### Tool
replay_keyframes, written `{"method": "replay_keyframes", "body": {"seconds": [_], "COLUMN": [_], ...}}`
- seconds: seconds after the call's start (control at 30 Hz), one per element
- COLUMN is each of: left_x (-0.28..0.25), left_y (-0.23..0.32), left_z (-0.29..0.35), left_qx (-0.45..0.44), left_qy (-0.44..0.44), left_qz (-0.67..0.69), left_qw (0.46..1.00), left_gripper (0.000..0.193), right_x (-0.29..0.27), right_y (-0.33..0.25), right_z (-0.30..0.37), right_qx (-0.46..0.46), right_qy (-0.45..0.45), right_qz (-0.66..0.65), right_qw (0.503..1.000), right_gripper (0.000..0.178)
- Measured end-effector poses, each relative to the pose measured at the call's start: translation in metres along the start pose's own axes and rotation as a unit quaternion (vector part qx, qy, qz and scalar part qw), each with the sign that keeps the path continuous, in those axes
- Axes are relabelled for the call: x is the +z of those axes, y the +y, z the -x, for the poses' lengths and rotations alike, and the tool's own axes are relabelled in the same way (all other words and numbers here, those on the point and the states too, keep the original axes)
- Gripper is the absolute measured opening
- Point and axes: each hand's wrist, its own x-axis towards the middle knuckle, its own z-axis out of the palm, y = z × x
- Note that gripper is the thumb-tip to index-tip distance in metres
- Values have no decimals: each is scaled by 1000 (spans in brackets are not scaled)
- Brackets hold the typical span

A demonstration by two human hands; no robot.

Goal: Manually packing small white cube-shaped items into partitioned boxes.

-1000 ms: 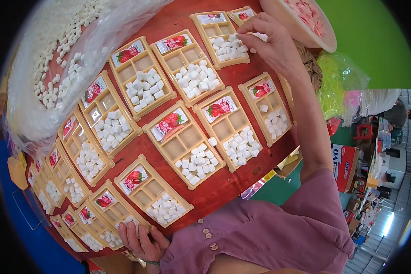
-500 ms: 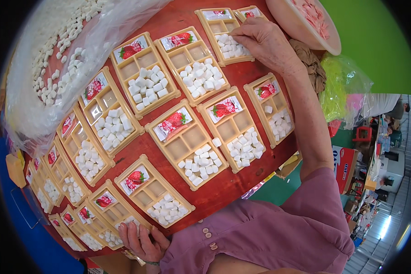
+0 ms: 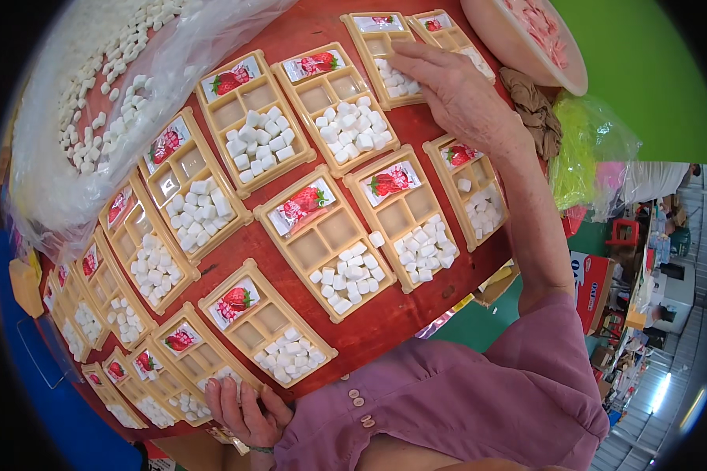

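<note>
My right hand (image 3: 467,98) lies palm down over a beige compartment tray (image 3: 361,55) at the far side. Its fingers stretch across the white marshmallows (image 3: 395,82) in the tray's large section, partly covering them; whatever is beneath the fingertips is hidden. My left hand (image 3: 247,412) rests at the near edge, fingers apart, against a tray (image 3: 200,357) that also holds marshmallows. Several similar trays stand in rows, each with a strawberry-printed sachet (image 3: 232,304) in one section. A single marshmallow (image 3: 377,239) sits on the rims between two trays.
At the far left, a large clear plastic bag (image 3: 35,173) holds loose marshmallows. A pale basin (image 3: 569,74) with pink-and-white packets stands at the far right, beside brown crumpled cloth (image 3: 530,106) and yellow-green plastic (image 3: 577,141). Trays crowd the red table (image 3: 404,314).
My right hand has gone from pinching at the tray's marshmallows to lying flatter over them, fingers extended. The trays appear slightly shifted in view. My left hand stays at the near edge.
</note>
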Motion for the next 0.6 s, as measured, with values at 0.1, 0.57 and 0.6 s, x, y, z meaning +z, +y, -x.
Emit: {"method": "replay_keyframes", "body": {"seconds": [0.1, 0.57, 0.6], "left_x": [0, 2, 2], "left_y": [0, -1, -1], "left_z": [0, -1, -1], "left_qx": [-1, 4, 6], "left_qy": [0, 7, 6], "left_qz": [4, 5, 6], "left_qw": [1000, 1000, 1000], "left_gripper": [30, 30, 30], "right_x": [-2, 6, 7], "right_y": [-3, -12, -10], "right_z": [3, 6, 5], "right_qx": [21, -2, -1], "right_qy": [-6, 18, 10], "right_qz": [-31, 3, 1], "right_qw": [999, 1000, 1000], "right_gripper": [43, 49, 49]}}
